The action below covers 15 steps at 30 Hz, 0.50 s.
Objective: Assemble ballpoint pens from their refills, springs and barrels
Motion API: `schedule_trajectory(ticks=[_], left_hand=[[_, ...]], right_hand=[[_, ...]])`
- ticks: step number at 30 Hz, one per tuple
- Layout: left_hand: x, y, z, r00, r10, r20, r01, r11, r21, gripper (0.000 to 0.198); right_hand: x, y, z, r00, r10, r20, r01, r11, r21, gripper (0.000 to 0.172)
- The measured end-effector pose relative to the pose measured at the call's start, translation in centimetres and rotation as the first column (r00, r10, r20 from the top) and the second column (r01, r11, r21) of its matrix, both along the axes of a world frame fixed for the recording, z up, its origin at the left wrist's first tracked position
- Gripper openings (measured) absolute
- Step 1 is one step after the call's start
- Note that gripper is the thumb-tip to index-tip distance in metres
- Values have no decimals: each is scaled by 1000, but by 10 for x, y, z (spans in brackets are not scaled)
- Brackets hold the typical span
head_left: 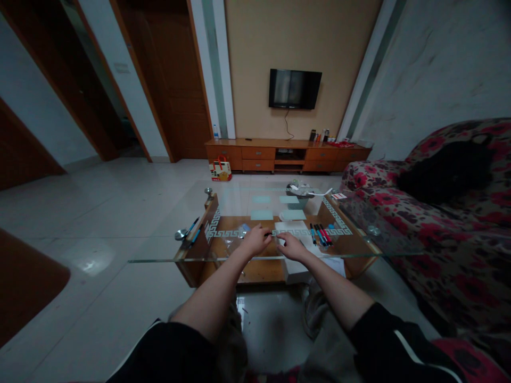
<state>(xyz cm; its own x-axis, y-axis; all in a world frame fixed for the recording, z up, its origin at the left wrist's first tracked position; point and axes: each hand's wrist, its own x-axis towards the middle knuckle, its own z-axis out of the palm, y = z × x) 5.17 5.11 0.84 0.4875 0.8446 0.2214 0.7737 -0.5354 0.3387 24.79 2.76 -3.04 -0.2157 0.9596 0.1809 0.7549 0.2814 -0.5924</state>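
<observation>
Over the glass table top [235,254], my left hand [256,240] has its fingers bent together around a small dark piece [268,234] that is too small to name. Close by on the right, my right hand [292,247] points its bent fingertips toward that piece. Its fingers look closed, but what they grip is hidden. Several pens [321,234] with blue, black and red parts lie side by side to the right of my right hand. Two blue and black pens [195,232] lie at the left part of the table. Clear plastic wrapping [233,242] shows left of my left hand.
A white box [296,272] sits on the wooden shelf under the glass. Beyond the table stand a dark bin [300,201] and a gift bag [220,170]. A flowered sofa [383,194] runs along the right, with a black bag [447,170] on it.
</observation>
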Motion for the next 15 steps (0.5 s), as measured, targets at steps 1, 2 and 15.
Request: schedule_trajectory(ticks=[1,2,15], left_hand=[[0,0,0,1000,-1,-1,1,1000,-1,27],[0,0,0,1000,0,-1,0,1000,-2,27],[0,-4,3,1000,8,-13,-8,1000,-9,28]], right_hand=[[0,0,0,1000,2,4,-2,1000,-1,44],[0,-1,0,1000,2,9,-2,1000,-1,44],[2,4,-2,998,-68,-5,68,997,35,37]])
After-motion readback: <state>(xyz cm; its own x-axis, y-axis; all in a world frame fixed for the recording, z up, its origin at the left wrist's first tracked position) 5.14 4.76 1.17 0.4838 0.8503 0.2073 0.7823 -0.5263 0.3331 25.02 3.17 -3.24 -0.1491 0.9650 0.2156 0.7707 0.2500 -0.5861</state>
